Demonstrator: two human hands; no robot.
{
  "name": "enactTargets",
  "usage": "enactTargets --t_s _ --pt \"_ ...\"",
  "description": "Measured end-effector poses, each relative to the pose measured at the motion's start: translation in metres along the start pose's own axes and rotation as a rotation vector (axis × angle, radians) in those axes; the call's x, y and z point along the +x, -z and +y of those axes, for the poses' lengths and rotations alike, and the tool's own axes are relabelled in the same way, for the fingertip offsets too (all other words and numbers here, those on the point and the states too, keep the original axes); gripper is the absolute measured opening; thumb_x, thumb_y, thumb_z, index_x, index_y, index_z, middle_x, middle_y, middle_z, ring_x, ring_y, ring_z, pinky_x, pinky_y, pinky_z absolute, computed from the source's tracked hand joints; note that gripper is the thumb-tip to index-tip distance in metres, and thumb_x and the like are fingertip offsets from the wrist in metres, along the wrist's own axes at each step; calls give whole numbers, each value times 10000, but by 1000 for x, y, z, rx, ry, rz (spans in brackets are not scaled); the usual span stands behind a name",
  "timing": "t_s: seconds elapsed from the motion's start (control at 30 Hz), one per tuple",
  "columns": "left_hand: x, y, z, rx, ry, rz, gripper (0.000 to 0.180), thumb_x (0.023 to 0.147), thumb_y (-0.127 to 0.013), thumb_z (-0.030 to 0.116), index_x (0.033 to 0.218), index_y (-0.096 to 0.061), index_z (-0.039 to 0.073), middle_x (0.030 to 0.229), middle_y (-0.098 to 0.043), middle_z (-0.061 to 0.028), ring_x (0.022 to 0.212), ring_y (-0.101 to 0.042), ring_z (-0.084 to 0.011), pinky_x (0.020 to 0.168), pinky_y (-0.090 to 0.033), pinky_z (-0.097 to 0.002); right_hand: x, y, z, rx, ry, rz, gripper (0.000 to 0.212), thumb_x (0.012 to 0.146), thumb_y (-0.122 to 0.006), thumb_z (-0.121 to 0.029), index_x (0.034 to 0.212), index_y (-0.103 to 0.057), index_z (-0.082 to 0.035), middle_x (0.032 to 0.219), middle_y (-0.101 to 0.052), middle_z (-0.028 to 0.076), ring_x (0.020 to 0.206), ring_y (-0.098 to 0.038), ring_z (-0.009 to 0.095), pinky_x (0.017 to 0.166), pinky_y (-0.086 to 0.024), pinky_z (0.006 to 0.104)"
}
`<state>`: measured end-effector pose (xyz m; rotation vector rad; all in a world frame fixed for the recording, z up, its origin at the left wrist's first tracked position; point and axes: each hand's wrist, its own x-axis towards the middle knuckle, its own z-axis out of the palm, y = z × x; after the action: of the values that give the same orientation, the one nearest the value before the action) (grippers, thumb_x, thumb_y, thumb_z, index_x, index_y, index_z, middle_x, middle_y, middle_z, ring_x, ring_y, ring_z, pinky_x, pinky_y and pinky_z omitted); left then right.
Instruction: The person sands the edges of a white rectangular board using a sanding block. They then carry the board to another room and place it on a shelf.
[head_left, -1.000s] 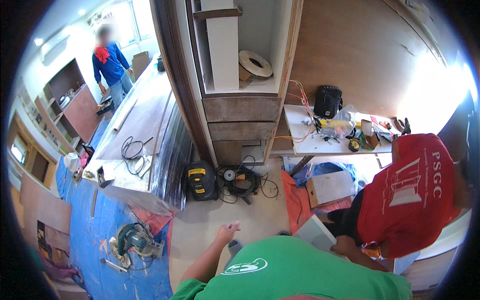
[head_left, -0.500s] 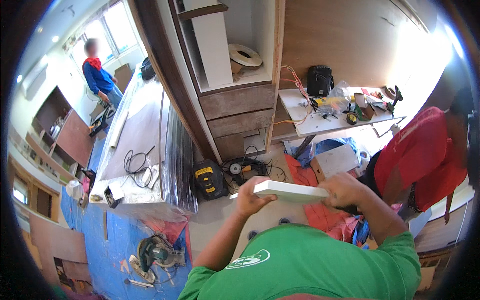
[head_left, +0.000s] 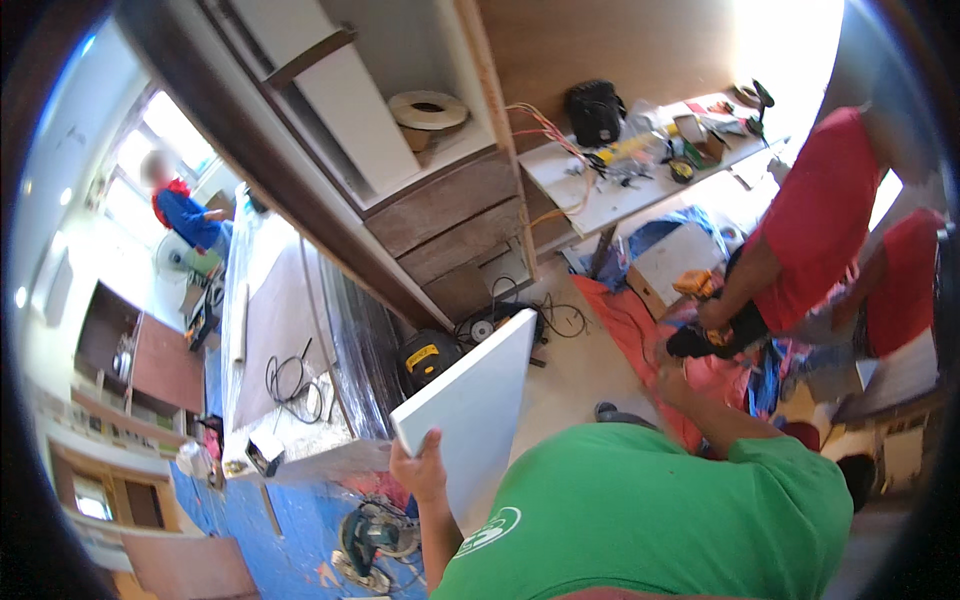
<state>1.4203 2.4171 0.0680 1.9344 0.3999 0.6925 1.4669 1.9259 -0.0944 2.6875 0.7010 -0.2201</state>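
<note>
My left hand (head_left: 420, 468) is closed on the lower left edge of a white board (head_left: 480, 415), thumb on its face. The board stands tilted up in front of my body. My right hand (head_left: 674, 382) is off the board, reaching forward to the right over a red sheet (head_left: 632, 325). Its fingers are blurred, and I cannot tell whether they hold anything. Just beyond it, a co-worker's hand (head_left: 712, 316) is at a black and yellow power tool (head_left: 697, 283), partly hidden.
A co-worker in red (head_left: 815, 215) bends close on my right. A shelf with tools (head_left: 600, 205) and a cabinet (head_left: 450, 205) stand ahead. A plastic-wrapped unit (head_left: 285, 340) is left, with a circular saw (head_left: 365, 540) on the blue floor sheet. Another person (head_left: 185, 215) stands far left.
The board has swung from level in both hands to tilted upright in my left hand. My right hand has let go and moved right. The co-worker in red has bent closer, with the power tool now visible.
</note>
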Motion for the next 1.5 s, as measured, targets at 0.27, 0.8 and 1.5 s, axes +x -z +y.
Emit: enactTargets --t_s 0.27,0.8,1.5 --pt "-2 48 -12 43 147 157 340 892 -826 168 1050 -667 -86 966 -718 -130 858 -658 -177 759 -545 -325 -100 -124 -106 1799 -854 -781 566 948 -565 -488 1303 -530 -49 1223 -577 210 1130 -563 392 942 -447 531" --pt "123 -67 64 137 -58 164 721 776 -862 602 1020 -681 -52 915 -693 -68 838 -621 -162 766 -515 -334 330 142 30 1646 914 -275 826 858 -859 -326 1510 -457 -17 1477 -544 174 1392 -465 261 1158 -376 405" --pt "433 -336 165 -566 72 -289 753 842 -819 466 1337 -569 -42 1207 -679 -137 1079 -670 -252 962 -531 -393 386 216 219 2233 122 156 344 847 -824 -81 1145 -668 -6 1079 -693 34 1015 -642 155 925 -514 348"
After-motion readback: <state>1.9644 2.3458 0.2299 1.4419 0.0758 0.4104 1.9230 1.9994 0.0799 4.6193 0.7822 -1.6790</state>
